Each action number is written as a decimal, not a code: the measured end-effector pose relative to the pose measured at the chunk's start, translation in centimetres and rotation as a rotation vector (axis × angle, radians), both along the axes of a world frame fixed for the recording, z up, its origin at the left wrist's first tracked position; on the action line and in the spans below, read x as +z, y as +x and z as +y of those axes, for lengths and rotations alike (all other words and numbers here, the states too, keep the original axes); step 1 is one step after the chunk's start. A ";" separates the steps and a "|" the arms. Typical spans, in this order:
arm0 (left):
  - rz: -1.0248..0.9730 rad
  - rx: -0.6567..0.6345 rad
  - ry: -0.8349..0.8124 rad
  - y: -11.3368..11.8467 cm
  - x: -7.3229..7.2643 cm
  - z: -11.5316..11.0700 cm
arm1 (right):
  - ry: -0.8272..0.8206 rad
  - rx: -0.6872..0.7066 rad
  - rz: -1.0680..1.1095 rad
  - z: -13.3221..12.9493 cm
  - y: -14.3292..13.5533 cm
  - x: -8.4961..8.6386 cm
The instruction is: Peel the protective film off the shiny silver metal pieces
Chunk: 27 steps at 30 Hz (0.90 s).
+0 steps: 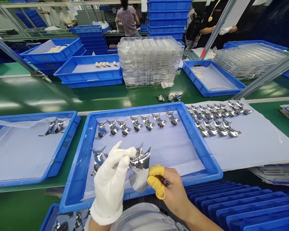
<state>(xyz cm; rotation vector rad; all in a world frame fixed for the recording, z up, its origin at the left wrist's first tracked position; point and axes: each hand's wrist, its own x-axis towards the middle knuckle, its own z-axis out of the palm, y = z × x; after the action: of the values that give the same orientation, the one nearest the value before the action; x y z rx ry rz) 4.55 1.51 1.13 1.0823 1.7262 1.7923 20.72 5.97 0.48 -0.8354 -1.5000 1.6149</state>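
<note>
A shiny chrome part (pixel 141 162) is pinched at its upper left by my left hand (pixel 112 179), which wears a white glove. Beside the part's lower right edge is my right hand (pixel 167 186), with yellow finger covers on its fingers, closed round a dark pen-like tool (pixel 164 180). Whether the tool's tip touches the part is hidden. Both hands are over the near side of a blue tray (pixel 199 144) lined with pale sheet. A row of several chrome parts (pixel 136 123) lies along its far side, and another chrome part (pixel 98 158) is left of my gloved hand.
More chrome parts (pixel 221 127) lie on a white sheet (pixel 260 138) at right. A second blue tray (pixel 62 154) is at left. Beyond stand clear plastic trays (pixel 149 64) and blue bins (pixel 89 72). Stacked blue trays (pixel 243 205) fill the lower right. People are in the background.
</note>
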 end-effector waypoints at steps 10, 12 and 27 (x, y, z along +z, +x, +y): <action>-0.117 0.078 -0.336 -2.0 0.6 0.6 | -0.628 0.041 0.204 0.2 -2.6 0.2; -0.094 0.050 -0.345 -2.6 0.7 0.5 | -0.682 0.041 0.225 0.3 -3.1 0.2; -0.113 -0.112 -0.405 -5.8 0.9 -1.3 | -0.518 -0.039 0.125 -0.6 -4.8 -1.0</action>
<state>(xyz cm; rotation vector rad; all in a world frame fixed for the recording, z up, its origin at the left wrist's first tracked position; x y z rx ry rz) -1.24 0.19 2.04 0.8689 1.8154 1.3306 15.88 5.42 -0.53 -1.0077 -0.9795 2.0208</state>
